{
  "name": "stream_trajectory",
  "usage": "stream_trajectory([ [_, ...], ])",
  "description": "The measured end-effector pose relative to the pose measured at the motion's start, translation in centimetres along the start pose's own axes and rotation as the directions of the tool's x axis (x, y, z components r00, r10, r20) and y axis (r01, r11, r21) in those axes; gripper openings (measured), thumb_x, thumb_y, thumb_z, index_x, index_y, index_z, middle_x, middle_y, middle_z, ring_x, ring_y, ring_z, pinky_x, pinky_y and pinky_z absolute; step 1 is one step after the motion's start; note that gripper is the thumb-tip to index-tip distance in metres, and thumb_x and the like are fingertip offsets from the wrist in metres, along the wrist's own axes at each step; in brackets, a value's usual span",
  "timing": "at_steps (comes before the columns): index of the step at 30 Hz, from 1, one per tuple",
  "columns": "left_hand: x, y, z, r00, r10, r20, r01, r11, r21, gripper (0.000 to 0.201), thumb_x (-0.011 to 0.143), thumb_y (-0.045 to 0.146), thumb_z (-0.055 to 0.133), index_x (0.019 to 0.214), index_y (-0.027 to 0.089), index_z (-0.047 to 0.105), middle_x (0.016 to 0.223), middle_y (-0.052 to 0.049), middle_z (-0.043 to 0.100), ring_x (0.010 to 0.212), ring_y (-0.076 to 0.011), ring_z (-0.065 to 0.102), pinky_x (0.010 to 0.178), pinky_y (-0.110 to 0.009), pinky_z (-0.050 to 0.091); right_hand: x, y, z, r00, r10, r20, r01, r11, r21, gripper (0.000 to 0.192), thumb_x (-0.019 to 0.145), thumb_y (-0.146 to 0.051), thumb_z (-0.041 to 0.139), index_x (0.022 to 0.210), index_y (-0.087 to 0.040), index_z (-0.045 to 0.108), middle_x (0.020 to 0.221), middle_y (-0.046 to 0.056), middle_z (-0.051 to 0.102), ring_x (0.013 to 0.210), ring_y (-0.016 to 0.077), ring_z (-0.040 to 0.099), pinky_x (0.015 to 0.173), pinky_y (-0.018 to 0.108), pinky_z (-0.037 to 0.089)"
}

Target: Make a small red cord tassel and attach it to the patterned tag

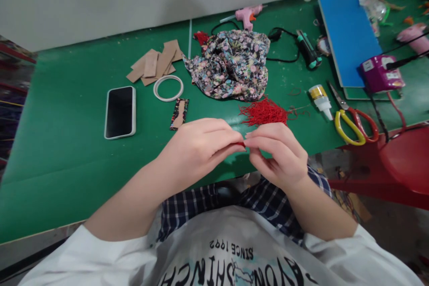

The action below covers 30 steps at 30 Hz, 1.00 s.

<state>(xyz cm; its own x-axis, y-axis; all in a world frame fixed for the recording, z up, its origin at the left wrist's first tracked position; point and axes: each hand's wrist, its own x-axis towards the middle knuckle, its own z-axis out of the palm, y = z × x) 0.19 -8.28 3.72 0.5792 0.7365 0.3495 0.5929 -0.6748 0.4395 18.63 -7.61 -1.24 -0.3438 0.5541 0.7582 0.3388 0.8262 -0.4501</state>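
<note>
- The left hand and right hand meet fingertip to fingertip, pinched on a small red thread piece (mostly hidden).
- At 12 o'clock, the red thread pile lies loose on the worktop; most strands look unworked.
- The floral fabric lies beyond it.

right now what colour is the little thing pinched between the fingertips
Red, seen in the head view: a small red piece pinched between the left hand and right hand, matching the red thread pile.

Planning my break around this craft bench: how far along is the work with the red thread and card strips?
Looks done: one card strip wrapped in floral fabric lies by the phone. In hand: left hand and right hand pinch a small red piece between fingertips. Seemingly left: plain card strips, floral fabric and a red thread pile.
</note>
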Motion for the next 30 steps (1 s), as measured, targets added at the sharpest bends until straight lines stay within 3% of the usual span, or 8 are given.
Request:
stream_trajectory([
  [14,0.18,-0.32,-0.13,0.999,-0.014,0.045,0.017,0.998,-0.064,0.013,0.086,0.025,0.053,0.088,0.017,0.063,0.081,-0.001,0.067,0.076,-0.0095,0.061,0.07,-0.017,0.045,0.05,0.06,0.06,1.0,0.011,-0.015,-0.01,0.997,0.074,0.033,0.071,0.001,0.056,0.099,-0.017,0.06,0.08,0.005,0.066,0.075,0.0156,0.061,0.065,0.031,0.054],
  [30,0.36,-0.53,-0.32,0.991,-0.077,0.109,0.094,0.983,-0.159,0.012,0.085,0.025,0.055,0.087,0.016,0.064,0.079,0.0,0.065,0.076,-0.0083,0.059,0.071,-0.016,0.042,-0.01,0.18,0.05,1.0,0.025,-0.009,-0.024,0.997,0.078,0.024,0.072,0.0,0.055,0.089,-0.016,0.062,0.082,0.007,0.065,0.077,0.0163,0.06,0.065,0.033,0.053],
])
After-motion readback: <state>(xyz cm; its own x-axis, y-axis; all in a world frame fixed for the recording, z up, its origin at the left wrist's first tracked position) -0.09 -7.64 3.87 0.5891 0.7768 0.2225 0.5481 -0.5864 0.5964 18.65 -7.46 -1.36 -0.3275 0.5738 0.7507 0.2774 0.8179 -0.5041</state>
